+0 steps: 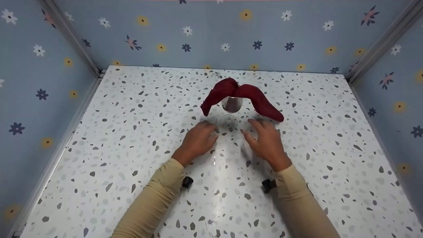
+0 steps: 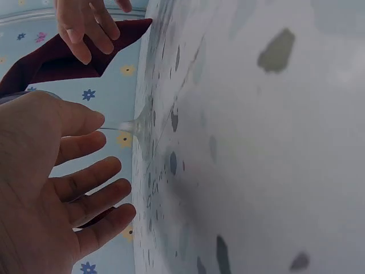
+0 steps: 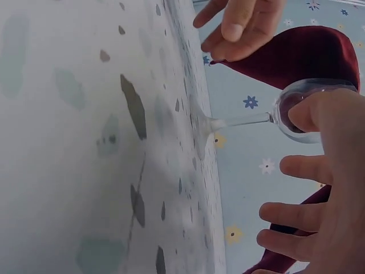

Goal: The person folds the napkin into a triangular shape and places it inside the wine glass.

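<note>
A clear stemmed wine glass [image 1: 232,105] stands upright on the speckled table. A dark red cloth napkin [image 1: 264,102] is tucked into its bowl, and two folded wings droop out to the left and right. My left hand [image 1: 199,138] is just short of the glass on its left, fingers relaxed and holding nothing. On the other side my right hand [image 1: 265,140] has its fingers spread apart, also with nothing in them. In the right wrist view the stem and bowl of the glass [image 3: 245,120] show beyond the right thumb. The left hand partly covers the glass in the left wrist view.
The white table [image 1: 132,132] has grey and green specks. Blue flowered panels [image 1: 214,33] enclose it at the back and both sides, with metal posts [image 1: 383,41] at the back corners. Small black wrist cameras [image 1: 187,182] sit at both sleeves.
</note>
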`<state>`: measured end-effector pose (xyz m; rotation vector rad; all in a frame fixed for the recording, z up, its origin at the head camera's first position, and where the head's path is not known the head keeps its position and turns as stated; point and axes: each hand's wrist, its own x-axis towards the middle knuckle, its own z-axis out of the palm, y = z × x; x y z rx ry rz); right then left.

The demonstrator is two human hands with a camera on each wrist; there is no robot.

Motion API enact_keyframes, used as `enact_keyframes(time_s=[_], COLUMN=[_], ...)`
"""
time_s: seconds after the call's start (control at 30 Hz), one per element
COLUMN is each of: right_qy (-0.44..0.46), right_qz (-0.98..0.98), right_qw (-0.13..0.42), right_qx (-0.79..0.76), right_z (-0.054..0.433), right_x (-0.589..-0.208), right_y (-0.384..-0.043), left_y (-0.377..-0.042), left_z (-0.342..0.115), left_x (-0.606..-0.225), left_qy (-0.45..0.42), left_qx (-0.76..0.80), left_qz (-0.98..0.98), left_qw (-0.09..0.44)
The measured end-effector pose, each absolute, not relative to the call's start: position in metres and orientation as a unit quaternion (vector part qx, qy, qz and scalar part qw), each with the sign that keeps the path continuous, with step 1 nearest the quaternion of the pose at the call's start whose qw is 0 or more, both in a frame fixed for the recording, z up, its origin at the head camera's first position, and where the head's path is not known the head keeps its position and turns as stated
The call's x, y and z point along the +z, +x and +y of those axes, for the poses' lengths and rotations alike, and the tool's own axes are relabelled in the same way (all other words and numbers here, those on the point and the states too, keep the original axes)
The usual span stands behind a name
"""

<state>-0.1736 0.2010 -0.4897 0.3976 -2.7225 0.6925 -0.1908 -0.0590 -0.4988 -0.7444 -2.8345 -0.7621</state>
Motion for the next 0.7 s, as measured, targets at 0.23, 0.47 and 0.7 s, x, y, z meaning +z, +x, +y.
enact_keyframes(time_s=[0.23, 0.47, 0.7], right_qy=[0.130, 0.139, 0.142], right_qz=[-0.951, -0.950, -0.957], right_qw=[0.145, 0.150, 0.141], right_qx=[0.240, 0.235, 0.210], right_z=[0.213, 0.217, 0.226], right_x=[-0.488, -0.488, -0.487], right_y=[-0.168, -0.163, -0.156], left_y=[-0.188, -0.182, -0.173], left_z=[-0.078, -0.088, -0.099], left_x=[-0.501, -0.500, -0.496], left_qy=[-0.231, -0.206, -0.209], left_qx=[-0.199, -0.214, -0.219], left_qz=[-0.949, -0.953, -0.952], left_qw=[0.080, 0.056, 0.038])
